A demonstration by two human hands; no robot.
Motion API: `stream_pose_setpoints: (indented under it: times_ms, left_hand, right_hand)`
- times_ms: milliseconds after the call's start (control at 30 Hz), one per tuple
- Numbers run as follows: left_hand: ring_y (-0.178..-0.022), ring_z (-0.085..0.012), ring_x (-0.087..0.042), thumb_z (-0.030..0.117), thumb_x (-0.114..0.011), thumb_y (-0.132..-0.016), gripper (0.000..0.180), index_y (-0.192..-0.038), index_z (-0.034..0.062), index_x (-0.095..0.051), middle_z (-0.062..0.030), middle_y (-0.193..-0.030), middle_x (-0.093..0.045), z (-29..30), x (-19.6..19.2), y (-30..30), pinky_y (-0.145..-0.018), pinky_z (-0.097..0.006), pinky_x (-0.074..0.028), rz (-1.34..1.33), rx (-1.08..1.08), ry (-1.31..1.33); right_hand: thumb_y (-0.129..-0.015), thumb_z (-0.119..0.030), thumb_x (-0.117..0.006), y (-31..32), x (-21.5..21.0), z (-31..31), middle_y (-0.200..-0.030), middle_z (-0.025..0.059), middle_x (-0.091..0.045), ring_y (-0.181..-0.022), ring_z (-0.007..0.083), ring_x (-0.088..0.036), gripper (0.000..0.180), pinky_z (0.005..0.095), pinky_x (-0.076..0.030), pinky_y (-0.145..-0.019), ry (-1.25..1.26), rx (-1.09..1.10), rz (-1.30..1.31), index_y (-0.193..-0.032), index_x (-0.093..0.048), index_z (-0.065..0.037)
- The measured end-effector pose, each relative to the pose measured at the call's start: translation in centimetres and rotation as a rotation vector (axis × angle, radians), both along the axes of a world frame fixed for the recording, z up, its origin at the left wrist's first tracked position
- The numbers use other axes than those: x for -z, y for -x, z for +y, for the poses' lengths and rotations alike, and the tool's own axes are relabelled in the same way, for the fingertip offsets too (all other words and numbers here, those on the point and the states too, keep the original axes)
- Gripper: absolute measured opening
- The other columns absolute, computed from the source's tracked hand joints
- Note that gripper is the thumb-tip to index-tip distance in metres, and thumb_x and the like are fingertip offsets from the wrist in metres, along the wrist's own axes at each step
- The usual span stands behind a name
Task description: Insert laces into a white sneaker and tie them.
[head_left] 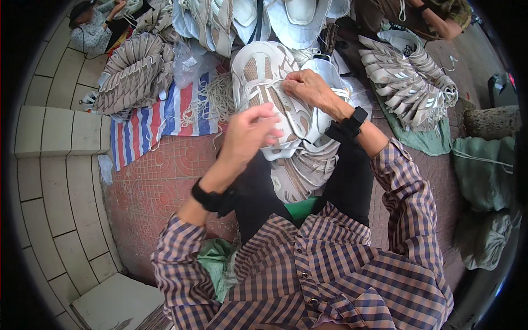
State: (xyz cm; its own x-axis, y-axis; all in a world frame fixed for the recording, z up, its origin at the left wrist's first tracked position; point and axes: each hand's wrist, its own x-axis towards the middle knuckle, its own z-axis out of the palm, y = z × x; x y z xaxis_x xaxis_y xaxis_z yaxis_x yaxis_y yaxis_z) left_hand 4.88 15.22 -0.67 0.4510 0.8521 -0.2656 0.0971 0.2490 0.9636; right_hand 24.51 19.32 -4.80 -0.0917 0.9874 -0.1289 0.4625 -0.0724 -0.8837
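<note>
A beige and white sneaker upper [257, 66] with mesh panels lies in front of me, on other shoe parts between my knees. My right hand [312, 88] is closed in a pinch on a white shoelace [265, 83] that crosses the upper. My left hand [248, 135] hovers over the near left side of the shoe parts, its curled fingers smeared by motion. Whether it holds a lace end cannot be made out. Under the work, a stack of similar uppers [305, 175] rests between my legs.
A bundle of loose white laces [212, 102] lies on a striped sheet [144, 124] to the left. Rows of uppers stand at the left [132, 71] and right [404, 82]. Two other people sit at the far corners. A tiled wall [58, 129] borders the left; green sacks [481, 173] lie right.
</note>
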Motion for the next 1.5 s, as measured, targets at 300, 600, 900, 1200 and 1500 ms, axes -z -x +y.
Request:
stream_pose_setpoints:
  times_ms: [300,600,900,1200,1500]
  left_hand:
    - [-0.081,-0.0181,-0.064,0.012,-0.057,-0.083,0.016,-0.089,-0.0031,-0.058,-0.0205,-0.123,-0.045,0.2,3.0,-3.2,-0.066,-0.023,-0.050,-0.237,-0.155,0.102]
    - [-0.093,-0.0182,-0.060,0.014,-0.057,-0.083,0.011,-0.087,0.0044,-0.058,-0.0116,-0.109,-0.056,0.0,4.0,-3.7,-0.084,-0.030,-0.044,-0.264,-0.119,0.192]
    - [-0.092,-0.0180,-0.060,0.015,-0.057,-0.082,0.008,-0.082,0.0066,-0.057,-0.0122,-0.109,-0.057,0.1,4.6,-3.3,-0.087,-0.031,-0.042,-0.303,-0.054,0.189]
    - [-0.083,-0.0150,-0.063,0.011,-0.054,-0.084,0.011,-0.087,0.0016,-0.059,-0.0193,-0.138,-0.030,-0.3,4.7,-3.7,-0.072,-0.022,-0.046,-0.506,-0.218,0.261]
    - [-0.089,-0.0178,-0.061,0.013,-0.058,-0.082,0.009,-0.083,0.0039,-0.057,-0.0149,-0.131,-0.040,0.2,5.5,-3.3,-0.077,-0.025,-0.047,-0.365,-0.084,0.150]
  right_hand:
    - [-0.080,-0.026,-0.053,-0.7,0.6,1.6,-0.059,0.0018,-0.053,-0.054,0.0083,-0.043,0.027,0.0257,-0.037,-0.051,0.046,-0.016,0.062,-0.074,-0.061,-0.001]
    - [-0.075,-0.021,-0.051,2.2,-0.8,2.0,-0.062,0.0180,-0.058,-0.062,0.0345,-0.057,0.023,0.0397,-0.046,-0.059,-0.285,-0.105,-0.600,-0.068,-0.057,0.000]
    - [-0.074,-0.025,-0.048,1.6,0.6,1.1,-0.075,0.0202,-0.062,-0.072,0.0372,-0.059,0.027,0.0425,-0.047,-0.066,-0.477,-0.118,-0.498,-0.078,-0.064,-0.003]
    - [-0.077,-0.026,-0.049,0.2,0.0,2.0,-0.066,0.0178,-0.057,-0.061,0.0294,-0.055,0.028,0.0374,-0.043,-0.060,-0.181,-0.131,-0.356,-0.075,-0.059,0.000]
    - [-0.080,-0.022,-0.046,1.2,-0.4,1.8,-0.064,0.0185,-0.056,-0.060,0.0359,-0.055,0.023,0.0412,-0.044,-0.055,-0.493,-0.351,-0.687,-0.071,-0.054,-0.002]
